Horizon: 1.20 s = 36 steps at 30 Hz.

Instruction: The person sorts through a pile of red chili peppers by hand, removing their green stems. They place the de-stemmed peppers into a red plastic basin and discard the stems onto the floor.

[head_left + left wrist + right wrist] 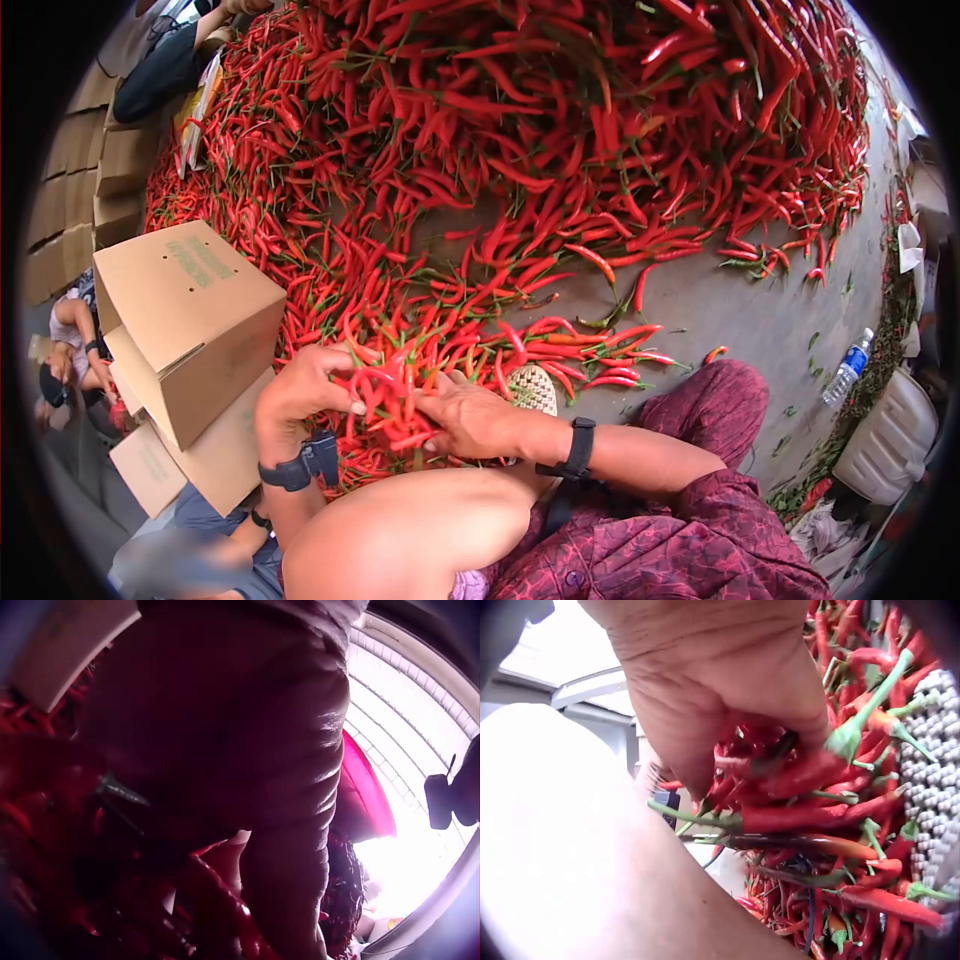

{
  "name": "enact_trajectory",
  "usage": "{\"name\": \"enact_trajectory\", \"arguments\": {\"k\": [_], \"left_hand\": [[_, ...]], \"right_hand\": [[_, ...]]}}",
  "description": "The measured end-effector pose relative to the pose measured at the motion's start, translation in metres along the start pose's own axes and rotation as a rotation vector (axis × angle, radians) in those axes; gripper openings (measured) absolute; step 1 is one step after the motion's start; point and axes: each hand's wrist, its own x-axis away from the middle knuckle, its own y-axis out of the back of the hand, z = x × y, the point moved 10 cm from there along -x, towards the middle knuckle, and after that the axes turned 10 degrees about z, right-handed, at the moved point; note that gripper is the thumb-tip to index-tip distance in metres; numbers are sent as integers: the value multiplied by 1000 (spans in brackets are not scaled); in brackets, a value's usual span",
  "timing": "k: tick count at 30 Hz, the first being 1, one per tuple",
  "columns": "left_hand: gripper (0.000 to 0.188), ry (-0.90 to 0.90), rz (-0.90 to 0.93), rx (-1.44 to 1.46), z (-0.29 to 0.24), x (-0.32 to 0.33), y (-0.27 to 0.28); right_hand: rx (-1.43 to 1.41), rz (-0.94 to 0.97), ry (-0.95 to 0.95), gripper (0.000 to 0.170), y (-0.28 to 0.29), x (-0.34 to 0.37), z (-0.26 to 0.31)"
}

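Red chili peppers (400, 385) with green stems lie heaped between my two hands in front of my bent knee. My left hand (305, 388) grips some of them, thumb and fingers curled toward the middle of the heap. In the dim left wrist view, a pepper (225, 889) shows beside the fingers of that hand. From the other side, my right hand (475, 415) curls over a bunch of peppers. The right wrist view has its palm (727, 675) above several peppers (802, 817), stems sticking out; its fingertips are largely hidden among them.
A huge pile of peppers (560, 110) spreads ahead over the grey floor (690, 310). Cardboard boxes (190, 310) stand on the left, with other people beyond. A woven shoe (533, 388) is beside my right hand. At right are a water bottle (848, 368) and a white plastic container (888, 435).
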Motion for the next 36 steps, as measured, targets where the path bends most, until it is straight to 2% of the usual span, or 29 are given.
{"name": "enact_trajectory", "arguments": {"k": [1,2,3,4,5,6,9,10,11,12,13,14,15,16,17,18,21,22,23,24,25,26,29,32,34,36], "left_hand": [[33,39,-47,38,9,11,2],[38,-34,-138,184,10,19,5],[41,-13,-185,225,11,22,6],[43,4,-234,265,12,24,10],[45,19,-285,303,12,26,15],[46,60,-319,175,12,23,20],[43,57,-300,154,-9,6,22],[42,93,-327,145,-15,1,26],[42,22,-418,13,-30,-5,34],[42,-50,-507,-117,-44,-12,38],[42,-122,-596,-244,-55,-17,38],[43,-186,-538,-396,-61,-33,25],[46,-146,-411,-343,-52,-51,8],[49,-218,-384,-444,-45,-63,-9],[52,-286,-355,-545,-41,-69,-26],[64,-179,-388,-578,-44,-66,-28],[72,-17,-365,-473,-22,-53,-8],[71,47,-336,-154,-7,-47,-1],[68,132,-275,-22,8,-44,2],[63,67,-314,42,14,-40,10],[57,2,-356,105,14,-38,18],[51,-26,-420,129,13,-35,28],[23,-137,-606,151,-3,-17,55],[16,-68,-528,165,6,-8,54],[16,-23,-482,150,18,-6,48],[14,-69,-554,200,23,3,48]], "right_hand": [[12,41,23,56,-9,-3,2],[27,83,47,55,-17,-6,4],[48,123,71,53,-22,-9,6],[120,235,22,54,-16,-3,19],[92,232,37,53,-18,-1,22],[69,229,53,52,-20,1,24],[9,243,141,46,-25,1,24],[-25,252,179,44,-26,1,20],[-60,259,214,43,-27,2,15],[-20,155,294,38,-19,9,17],[127,153,229,39,-23,11,13],[272,152,164,39,-27,15,10],[419,153,100,40,-29,18,9],[544,79,88,33,-23,26,15],[500,-5,126,30,-12,33,19],[455,-87,164,27,-2,43,19],[419,-417,189,18,56,92,9],[528,-482,28,12,73,103,-11],[545,-445,-203,7,81,106,-56],[609,-606,-173,6,105,119,-58],[440,-790,-152,6,131,130,-65],[391,-819,-154,7,144,131,-68],[490,-763,-75,6,150,103,-64],[830,-525,-21,5,125,60,-64],[885,-420,-40,8,117,52,-58],[1000,-326,-65,10,106,50,-57]]}}
